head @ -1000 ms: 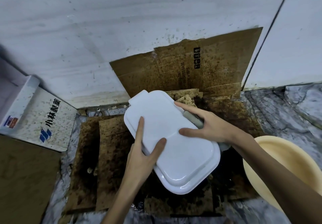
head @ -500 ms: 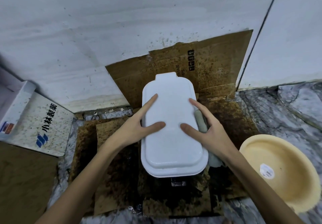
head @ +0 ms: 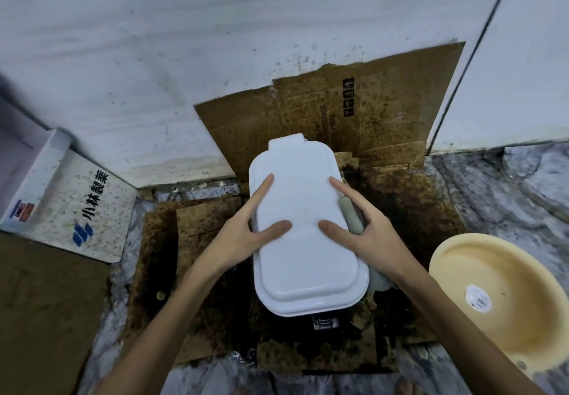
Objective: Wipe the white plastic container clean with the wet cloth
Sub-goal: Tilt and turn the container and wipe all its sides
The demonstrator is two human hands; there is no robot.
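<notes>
The white plastic container [head: 303,234] is a long rounded box with a flat lidded top, held lengthwise in front of me above stained cardboard. My left hand [head: 243,234] grips its left side, thumb and forefinger spread on top. My right hand [head: 366,234] grips its right side the same way. A grey wet cloth [head: 351,214] is pressed between my right fingers and the container's right edge. More pale cloth shows below my right wrist, partly hidden.
Dirty, spotted cardboard [head: 369,117] leans on the white wall and covers the marble floor below. A pale yellow plastic basin [head: 498,296] stands at the right. A white printed box [head: 77,207] lies at the left, beside brown cardboard.
The container has turned from a diagonal tilt to pointing straight away from me. My left hand shifted from its near edge to its left side. Little has moved in the last half second.
</notes>
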